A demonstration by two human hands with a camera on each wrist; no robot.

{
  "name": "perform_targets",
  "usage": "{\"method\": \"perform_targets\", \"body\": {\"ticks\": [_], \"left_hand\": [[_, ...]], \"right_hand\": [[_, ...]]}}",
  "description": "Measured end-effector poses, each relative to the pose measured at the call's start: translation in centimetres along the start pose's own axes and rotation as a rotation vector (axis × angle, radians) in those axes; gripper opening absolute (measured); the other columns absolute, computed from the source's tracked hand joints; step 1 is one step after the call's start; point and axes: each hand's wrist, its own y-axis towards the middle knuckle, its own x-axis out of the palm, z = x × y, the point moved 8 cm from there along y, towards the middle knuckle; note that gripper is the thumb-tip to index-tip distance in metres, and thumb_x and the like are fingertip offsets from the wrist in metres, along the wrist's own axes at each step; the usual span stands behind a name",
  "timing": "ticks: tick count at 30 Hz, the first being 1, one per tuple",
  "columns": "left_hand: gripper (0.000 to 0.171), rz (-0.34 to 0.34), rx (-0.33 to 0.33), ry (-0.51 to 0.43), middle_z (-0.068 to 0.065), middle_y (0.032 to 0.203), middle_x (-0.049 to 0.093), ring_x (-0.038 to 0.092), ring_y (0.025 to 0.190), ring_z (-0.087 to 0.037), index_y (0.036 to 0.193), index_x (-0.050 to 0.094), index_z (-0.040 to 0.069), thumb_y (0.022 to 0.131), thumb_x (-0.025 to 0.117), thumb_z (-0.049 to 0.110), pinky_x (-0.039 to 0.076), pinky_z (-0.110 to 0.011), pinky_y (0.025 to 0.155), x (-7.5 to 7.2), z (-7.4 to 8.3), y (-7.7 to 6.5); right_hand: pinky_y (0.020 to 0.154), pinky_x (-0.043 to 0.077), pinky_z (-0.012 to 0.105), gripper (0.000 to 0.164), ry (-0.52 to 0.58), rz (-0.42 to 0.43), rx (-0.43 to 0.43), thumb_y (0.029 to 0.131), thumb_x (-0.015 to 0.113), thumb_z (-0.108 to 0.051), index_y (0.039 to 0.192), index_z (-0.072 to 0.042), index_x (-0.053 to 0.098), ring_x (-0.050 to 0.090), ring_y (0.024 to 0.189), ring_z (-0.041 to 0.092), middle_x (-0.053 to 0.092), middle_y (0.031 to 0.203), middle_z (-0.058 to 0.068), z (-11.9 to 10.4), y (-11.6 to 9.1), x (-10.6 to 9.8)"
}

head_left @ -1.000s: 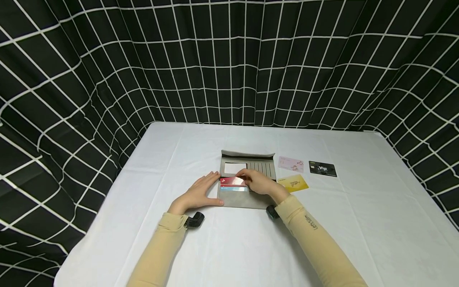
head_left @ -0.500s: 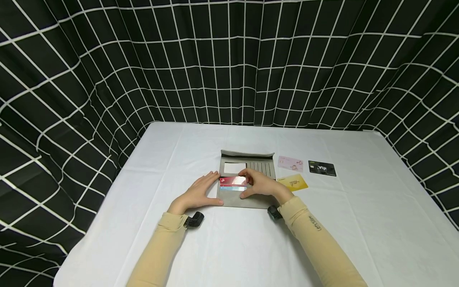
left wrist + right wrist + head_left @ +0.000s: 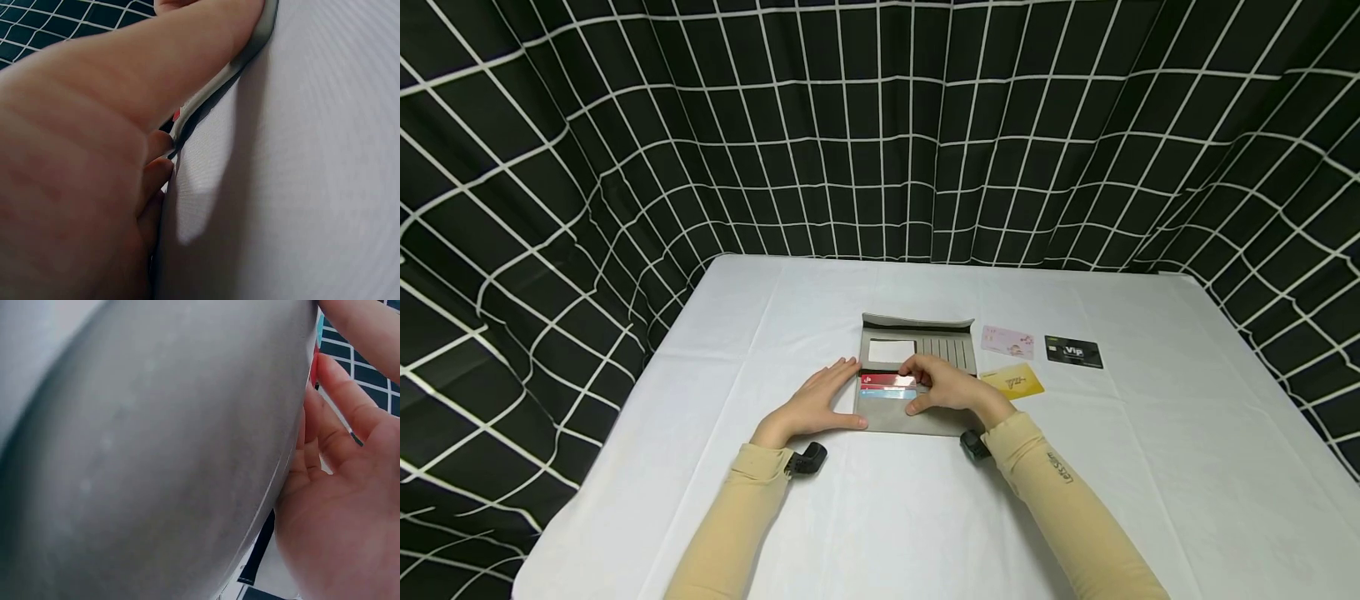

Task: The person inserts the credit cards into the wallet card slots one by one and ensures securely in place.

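Observation:
A grey wallet [image 3: 883, 417] lies unfolded on the table, its slotted half away from me. In its near half sit a red card [image 3: 880, 380] and, below it, a light blue card [image 3: 880, 394], both partly tucked into slots. My left hand [image 3: 811, 408] rests along the wallet's left side, fingers extended and thumb spread to the lower left corner. The right hand [image 3: 951, 387] lies over the wallet's right part. Its index fingertip presses the red card's upper edge, while the thumb touches the grey panel below. In the right wrist view the wallet's panel [image 3: 175, 444] bulges close to the camera.
Right of the wallet lie a pink card [image 3: 1007, 342], a black Vip card [image 3: 1073, 352] and a yellow card [image 3: 1015, 381]. A white card or insert [image 3: 891, 351] shows in the wallet's far half. White cloth covers the table [image 3: 775, 333]; a black gridded curtain [image 3: 895, 167] stands behind.
My right thumb has left the red card and moved down onto the grey panel. The red card has slid a little lower into its slot. The left hand has stayed put.

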Motion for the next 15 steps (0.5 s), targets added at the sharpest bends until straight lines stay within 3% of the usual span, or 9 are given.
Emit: {"method": "perform_targets", "body": {"ticks": [9,15], "left_hand": [[0.098,-0.003,-0.009,0.005,-0.006,0.152,0.017,0.01,0.139,-0.019,0.148,0.023,0.011,0.074,0.067,0.058,0.007,-0.038,0.111,0.26,-0.25,0.07],[0.097,0.006,0.002,0.009,-0.007,0.152,0.019,0.011,0.139,-0.021,0.147,0.024,0.01,0.075,0.067,0.058,0.008,-0.04,0.111,0.19,-0.17,0.09]], "right_hand": [[0.076,0.04,0.032,0.046,-0.039,0.007,0.02,0.069,0.082,-0.015,0.106,-0.003,0.058,0.044,0.087,0.021,0.05,0.094,0.006,0.22,-0.16,0.09],[0.078,0.04,0.033,0.05,-0.074,0.0,0.006,0.072,0.08,-0.017,0.115,-0.005,0.058,0.044,0.089,0.021,0.049,0.098,0.006,-0.11,-0.33,0.17]]}}
